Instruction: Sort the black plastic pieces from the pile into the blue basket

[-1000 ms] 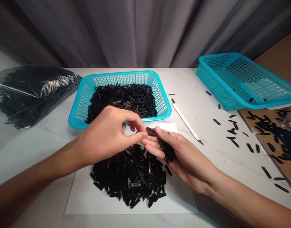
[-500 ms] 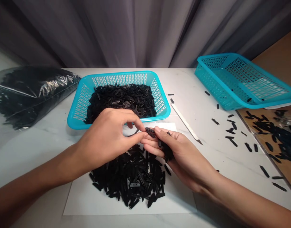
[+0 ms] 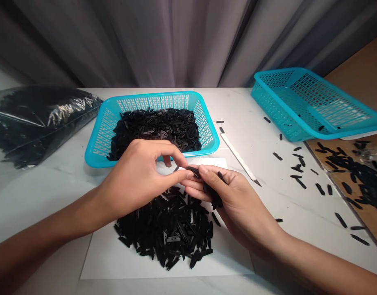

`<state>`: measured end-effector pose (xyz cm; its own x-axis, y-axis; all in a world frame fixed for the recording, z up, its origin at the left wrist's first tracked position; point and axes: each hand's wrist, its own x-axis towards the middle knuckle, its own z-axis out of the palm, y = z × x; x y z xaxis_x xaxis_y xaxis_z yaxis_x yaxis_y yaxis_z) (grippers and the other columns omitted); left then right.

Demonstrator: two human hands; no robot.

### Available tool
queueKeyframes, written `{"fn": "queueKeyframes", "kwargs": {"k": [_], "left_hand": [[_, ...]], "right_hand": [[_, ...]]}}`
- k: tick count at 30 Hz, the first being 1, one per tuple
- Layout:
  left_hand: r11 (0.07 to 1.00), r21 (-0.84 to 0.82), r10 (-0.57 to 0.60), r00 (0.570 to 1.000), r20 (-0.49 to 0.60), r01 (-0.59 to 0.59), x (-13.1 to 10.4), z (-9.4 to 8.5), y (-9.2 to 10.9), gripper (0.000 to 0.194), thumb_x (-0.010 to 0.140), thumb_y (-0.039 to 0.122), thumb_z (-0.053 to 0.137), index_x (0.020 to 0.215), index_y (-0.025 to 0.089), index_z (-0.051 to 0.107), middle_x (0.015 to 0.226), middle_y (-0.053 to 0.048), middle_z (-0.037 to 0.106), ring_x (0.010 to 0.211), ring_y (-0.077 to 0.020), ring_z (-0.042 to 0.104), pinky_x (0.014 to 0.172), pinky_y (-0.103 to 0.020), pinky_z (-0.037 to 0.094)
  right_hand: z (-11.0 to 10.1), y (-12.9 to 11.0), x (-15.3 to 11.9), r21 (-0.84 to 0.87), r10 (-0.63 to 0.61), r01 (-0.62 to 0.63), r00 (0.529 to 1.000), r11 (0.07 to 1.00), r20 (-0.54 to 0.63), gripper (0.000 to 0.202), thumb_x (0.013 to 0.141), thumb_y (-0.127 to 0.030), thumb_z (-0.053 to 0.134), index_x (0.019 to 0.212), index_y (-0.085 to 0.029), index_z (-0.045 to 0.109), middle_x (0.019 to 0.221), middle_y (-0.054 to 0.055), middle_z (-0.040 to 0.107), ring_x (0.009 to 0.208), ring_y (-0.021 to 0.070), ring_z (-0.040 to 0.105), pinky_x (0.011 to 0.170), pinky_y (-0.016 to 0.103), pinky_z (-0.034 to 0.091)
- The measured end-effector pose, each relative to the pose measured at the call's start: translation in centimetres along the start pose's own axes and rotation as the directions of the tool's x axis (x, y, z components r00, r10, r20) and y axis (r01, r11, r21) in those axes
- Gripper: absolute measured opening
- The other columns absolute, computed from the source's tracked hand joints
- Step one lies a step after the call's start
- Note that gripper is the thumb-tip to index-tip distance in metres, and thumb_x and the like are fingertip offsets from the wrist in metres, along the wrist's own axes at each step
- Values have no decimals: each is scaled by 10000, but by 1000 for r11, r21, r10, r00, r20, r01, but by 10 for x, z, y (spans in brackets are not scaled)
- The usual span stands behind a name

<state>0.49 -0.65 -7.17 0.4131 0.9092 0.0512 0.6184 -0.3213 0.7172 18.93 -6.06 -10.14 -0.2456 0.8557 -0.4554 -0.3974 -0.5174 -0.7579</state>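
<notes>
Thumb and forefinger of my left hand are pinched at the left end of a small black plastic strip. My right hand grips the strip's other end under its thumb. Several more black strips are bunched in the right palm, partly hidden by the fingers. Below both hands, a loose pile of black strips lies on a white paper sheet. One greyer strip with small holes stands out on the pile.
Behind the hands stands a blue basket of black strips. A clear bag of strips lies left. To the right are a white-handled tool with a dark pointed tip, scattered strips, another blue basket and a brown board.
The strip between my fingers has tilted slightly and shows a narrower side. Both hands keep nearly the same place. The whole view has shifted a little.
</notes>
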Motion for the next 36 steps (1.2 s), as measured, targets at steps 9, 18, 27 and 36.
{"fn": "queueKeyframes", "kwargs": {"k": [9,18,27,36], "left_hand": [[998,-65,22,995,98,-16,0,-4,0,65,817,230,796,759,258,782,839,34,775,749,-148,671,667,-255,488],[993,48,108,994,28,-109,-5,2,0,63,823,196,786,794,252,779,865,38,768,789,-142,675,738,-273,489],[951,172,265,964,-16,-259,-10,4,2,86,866,166,714,844,211,783,931,1,769,856,-162,700,772,-286,508],[930,198,329,942,-66,-311,-9,5,0,110,835,86,702,817,183,752,885,3,754,835,-152,689,759,-269,493]], "right_hand": [[1,-2,2,12,47,-46,997,999,-60,249,968,-329,718,1122,-158,812,939,83,839,841,143,803,840,205,629],[-2,1,6,29,38,-36,997,999,-73,233,939,-357,752,1067,-178,828,930,74,836,809,140,800,850,222,639],[-1,0,5,48,17,-12,996,999,-89,190,959,-312,727,1018,-160,826,979,82,831,813,129,795,817,190,635],[-2,2,8,68,-9,15,996,998,-84,170,939,-309,753,938,-145,798,814,59,816,715,119,783,772,180,648]]}}
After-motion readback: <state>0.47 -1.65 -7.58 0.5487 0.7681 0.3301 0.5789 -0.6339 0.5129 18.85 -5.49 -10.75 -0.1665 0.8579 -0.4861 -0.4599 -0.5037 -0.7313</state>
